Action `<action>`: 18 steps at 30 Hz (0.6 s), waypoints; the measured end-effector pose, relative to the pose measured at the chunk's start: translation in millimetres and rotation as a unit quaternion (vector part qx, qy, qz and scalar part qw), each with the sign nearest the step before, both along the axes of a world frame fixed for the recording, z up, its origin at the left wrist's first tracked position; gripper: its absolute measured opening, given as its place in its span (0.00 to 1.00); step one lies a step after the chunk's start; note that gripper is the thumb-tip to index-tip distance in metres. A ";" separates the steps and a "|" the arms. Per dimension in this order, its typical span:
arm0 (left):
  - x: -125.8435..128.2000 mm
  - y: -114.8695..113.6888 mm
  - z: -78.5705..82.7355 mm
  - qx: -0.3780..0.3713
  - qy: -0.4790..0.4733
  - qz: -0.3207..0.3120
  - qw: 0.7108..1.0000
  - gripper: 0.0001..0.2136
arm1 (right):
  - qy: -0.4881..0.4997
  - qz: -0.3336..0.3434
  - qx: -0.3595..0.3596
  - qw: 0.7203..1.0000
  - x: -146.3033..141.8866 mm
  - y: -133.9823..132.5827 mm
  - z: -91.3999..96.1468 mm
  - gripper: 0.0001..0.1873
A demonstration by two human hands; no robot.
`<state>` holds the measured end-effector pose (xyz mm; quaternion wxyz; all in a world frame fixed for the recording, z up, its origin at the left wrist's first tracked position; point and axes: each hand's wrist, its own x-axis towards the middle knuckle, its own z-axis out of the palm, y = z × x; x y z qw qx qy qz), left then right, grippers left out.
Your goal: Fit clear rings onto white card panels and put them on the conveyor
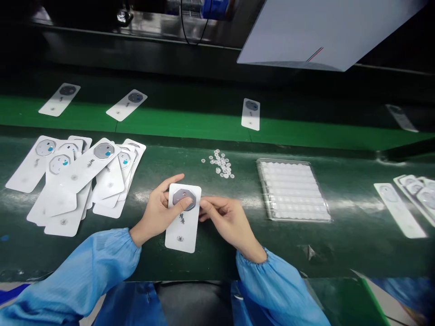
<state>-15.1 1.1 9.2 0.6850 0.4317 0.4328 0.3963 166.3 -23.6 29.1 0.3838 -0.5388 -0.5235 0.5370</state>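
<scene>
A white card [181, 231] with rounded corners, dark printed characters and a grey octagonal disc is upright in front of me. My left hand [162, 206] grips it from the left, thumb lying over the disc and forefinger stretched out behind. At its upper right edge is my right hand [226, 217], with thumb and forefinger pinched together; whether they hold the edge or something small is hidden. Beyond the hands lies a loose cluster of small clear round pieces [222, 165]. To the right rests a clear plastic tray [294, 192] filled with rows of white round pieces.
A heap of similar cards [84, 176] covers the left of the green bench [163, 158]. More cards [401, 210] lie at the far right. Along the green strip [204, 120] at the back, several cards are spaced apart. A white panel [306, 36] hangs overhead.
</scene>
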 end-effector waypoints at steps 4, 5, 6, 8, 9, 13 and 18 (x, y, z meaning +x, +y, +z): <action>7.1 -6.3 4.6 0.016 0.029 0.037 0.999 0.31 | 0.012 0.029 -0.026 0.999 3.8 5.7 -4.3 0.21; 4.3 1.3 6.8 0.052 0.053 0.028 0.997 0.31 | 0.008 0.034 -0.021 0.999 5.3 17.3 -4.3 0.21; -1.9 14.3 10.2 0.104 0.093 0.021 0.990 0.32 | 0.002 0.033 -0.008 0.999 6.1 34.2 -3.1 0.21; -24.9 55.3 21.8 0.223 0.217 0.020 0.950 0.33 | -0.022 0.008 0.025 0.999 4.2 81.5 5.6 0.20; -39.9 81.7 30.0 0.270 0.297 0.043 0.915 0.33 | -0.037 -0.012 0.042 0.998 2.0 109.2 13.8 0.19; -93.4 196.0 64.8 0.220 0.614 0.126 0.748 0.31 | -0.091 -0.062 0.096 0.989 -2.7 207.5 61.2 0.15; -124.9 274.7 71.1 0.115 0.657 0.170 0.726 0.44 | -0.141 -0.066 0.164 0.974 -4.9 230.3 70.9 0.17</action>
